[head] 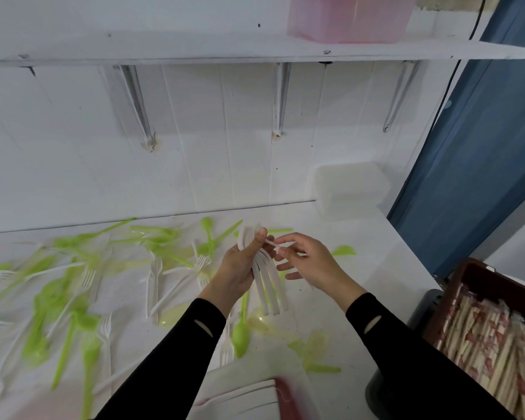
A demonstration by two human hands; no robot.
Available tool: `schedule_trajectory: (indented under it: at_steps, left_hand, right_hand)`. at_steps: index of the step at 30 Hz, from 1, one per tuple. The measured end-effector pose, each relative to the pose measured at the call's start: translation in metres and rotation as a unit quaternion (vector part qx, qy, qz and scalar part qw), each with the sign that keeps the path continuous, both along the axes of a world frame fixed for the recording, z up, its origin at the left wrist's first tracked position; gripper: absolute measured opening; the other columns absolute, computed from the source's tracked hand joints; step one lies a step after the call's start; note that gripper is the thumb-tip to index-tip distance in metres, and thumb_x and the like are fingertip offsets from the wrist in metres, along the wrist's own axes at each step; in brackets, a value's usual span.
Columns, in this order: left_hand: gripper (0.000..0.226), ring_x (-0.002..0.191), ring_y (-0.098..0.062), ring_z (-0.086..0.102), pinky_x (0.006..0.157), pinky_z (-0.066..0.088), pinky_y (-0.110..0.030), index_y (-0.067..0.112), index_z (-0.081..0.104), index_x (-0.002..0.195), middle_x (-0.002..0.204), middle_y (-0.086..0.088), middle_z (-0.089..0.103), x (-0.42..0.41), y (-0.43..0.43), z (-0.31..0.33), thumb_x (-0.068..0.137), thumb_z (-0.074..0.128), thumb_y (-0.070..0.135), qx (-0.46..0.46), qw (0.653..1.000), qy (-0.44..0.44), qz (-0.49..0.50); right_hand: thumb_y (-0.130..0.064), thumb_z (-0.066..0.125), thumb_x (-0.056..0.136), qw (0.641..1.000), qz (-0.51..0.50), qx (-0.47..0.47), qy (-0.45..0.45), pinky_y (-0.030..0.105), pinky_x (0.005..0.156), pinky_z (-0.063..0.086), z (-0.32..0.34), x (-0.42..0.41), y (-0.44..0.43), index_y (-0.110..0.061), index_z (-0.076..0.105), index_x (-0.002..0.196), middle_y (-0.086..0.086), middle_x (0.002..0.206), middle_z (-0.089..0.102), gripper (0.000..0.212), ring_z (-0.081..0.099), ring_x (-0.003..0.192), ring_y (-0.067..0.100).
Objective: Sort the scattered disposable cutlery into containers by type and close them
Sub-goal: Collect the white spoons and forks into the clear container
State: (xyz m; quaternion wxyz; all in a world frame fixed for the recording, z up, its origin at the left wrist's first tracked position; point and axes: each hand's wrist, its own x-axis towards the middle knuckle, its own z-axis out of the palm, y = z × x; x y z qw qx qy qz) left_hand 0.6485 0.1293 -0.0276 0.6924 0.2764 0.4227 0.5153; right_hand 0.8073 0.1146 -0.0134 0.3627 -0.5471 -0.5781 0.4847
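Note:
My left hand (240, 265) grips a fanned bunch of white plastic forks (267, 283), tines up, handles hanging down. Close to its right, my right hand (303, 259) pinches one more white fork (275, 244) against the top of the bunch. Green spoons (240, 333) and white forks (153, 274) lie scattered over the white counter (361, 268), mostly to the left of my hands. A clear lidded container (350, 189) stands at the back right against the wall. At the bottom edge lies a container with a red rim (255, 395), blurred.
A dark red crate of wrapped chopsticks (494, 331) stands off the counter's right end. A white wall shelf (255, 53) overhead carries a pink container (349, 18). A blue door or panel (479, 147) rises at the right.

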Motion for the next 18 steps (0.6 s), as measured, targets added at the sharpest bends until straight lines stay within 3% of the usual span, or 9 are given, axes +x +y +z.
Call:
schedule_trajectory:
  at_steps: [5, 10, 13, 16, 18]
  left_hand:
    - [0.021, 0.084, -0.022, 0.069, 0.075, 0.059, -0.03, 0.002, 0.065, 0.096, 0.095, -0.009, 0.07, -0.002, 0.002, 0.0, 0.092, 0.064, 0.023, -0.017, 0.999, -0.019, 0.031]
    - [0.029, 0.078, -0.022, 0.068, 0.071, 0.059, -0.033, -0.001, 0.063, 0.105, 0.093, -0.011, 0.068, 0.002, -0.002, 0.001, 0.088, 0.066, 0.023, -0.013, 0.998, -0.013, -0.057]
    - [0.028, 0.078, -0.022, 0.068, 0.075, 0.059, -0.038, 0.002, 0.066, 0.103, 0.094, -0.011, 0.069, 0.001, -0.004, 0.003, 0.083, 0.071, 0.021, -0.016, 0.998, 0.003, -0.062]
    - [0.021, 0.093, -0.028, 0.071, 0.082, 0.057, -0.045, 0.006, 0.066, 0.1, 0.103, -0.013, 0.071, -0.003, -0.004, 0.01, 0.086, 0.071, 0.021, 0.076, 0.995, 0.053, 0.036]
    - [0.014, 0.087, -0.029, 0.071, 0.08, 0.057, -0.042, 0.007, 0.064, 0.098, 0.094, -0.014, 0.072, -0.011, -0.004, 0.023, 0.091, 0.067, 0.019, 0.152, 0.98, 0.083, 0.096]
  right_hand:
    - [-0.017, 0.057, 0.099, 0.999, 0.042, -0.016, -0.024, 0.031, 0.068, 0.06, 0.0, 0.004, 0.0, -0.026, 0.065, 0.112, 0.004, 0.092, 0.072, 0.017, 0.072, 0.08, 0.02]
    - [-0.022, 0.062, 0.096, 0.996, 0.085, -0.027, -0.028, 0.035, 0.068, 0.061, -0.001, 0.0, -0.003, -0.025, 0.064, 0.108, 0.009, 0.092, 0.069, 0.012, 0.07, 0.071, 0.023]
    - [-0.029, 0.057, 0.099, 0.987, 0.136, -0.072, -0.04, 0.034, 0.071, 0.06, 0.004, 0.001, -0.006, -0.031, 0.06, 0.115, 0.001, 0.097, 0.071, 0.017, 0.073, 0.075, 0.024]
    - [-0.031, 0.054, 0.099, 0.989, 0.121, -0.062, -0.064, 0.03, 0.073, 0.059, 0.0, -0.002, -0.006, -0.035, 0.056, 0.128, -0.001, 0.107, 0.069, 0.03, 0.072, 0.085, 0.017]
    - [-0.029, 0.054, 0.098, 0.987, 0.098, -0.005, -0.126, 0.028, 0.071, 0.055, -0.009, -0.006, -0.006, -0.034, 0.054, 0.129, -0.005, 0.108, 0.064, 0.031, 0.069, 0.083, 0.015]
